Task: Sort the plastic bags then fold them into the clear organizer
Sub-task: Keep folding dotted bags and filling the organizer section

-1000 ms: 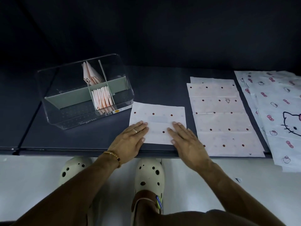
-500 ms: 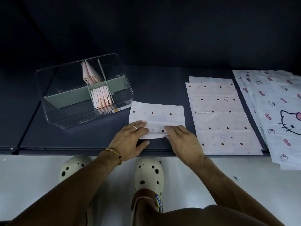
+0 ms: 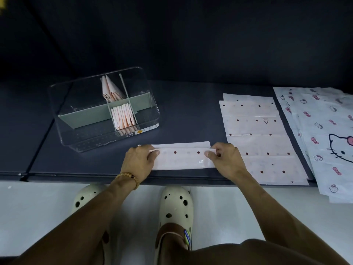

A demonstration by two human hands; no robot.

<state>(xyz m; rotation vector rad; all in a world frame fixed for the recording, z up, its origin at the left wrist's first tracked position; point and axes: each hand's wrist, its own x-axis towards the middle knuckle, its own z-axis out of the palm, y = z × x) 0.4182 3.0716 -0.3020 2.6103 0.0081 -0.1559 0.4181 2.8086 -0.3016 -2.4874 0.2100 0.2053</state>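
Note:
A white plastic bag with dark red dots [image 3: 183, 158] lies on the dark table near its front edge, folded over into a long narrow strip. My left hand [image 3: 138, 161] pinches the strip's left end and my right hand [image 3: 225, 159] pinches its right end, both holding the folded edge. The clear organizer [image 3: 76, 134] stands behind and to the left. It has grey dividers. One compartment holds several folded pink-white bags [image 3: 123, 116] upright, and a back compartment holds a few more folded bags [image 3: 110, 91].
A row of overlapping dotted bags [image 3: 257, 134] lies flat right of my hands. Further right is a pile of white bags printed with cat faces and bows [image 3: 324, 134], hanging over the table edge. The table's front edge [image 3: 76, 177] runs just below my hands; pale floor and my shoes lie beneath.
My hands went from pressing flat on the open dotted bag to gripping its near edge and folding it away from me, so the bag is now a narrow strip.

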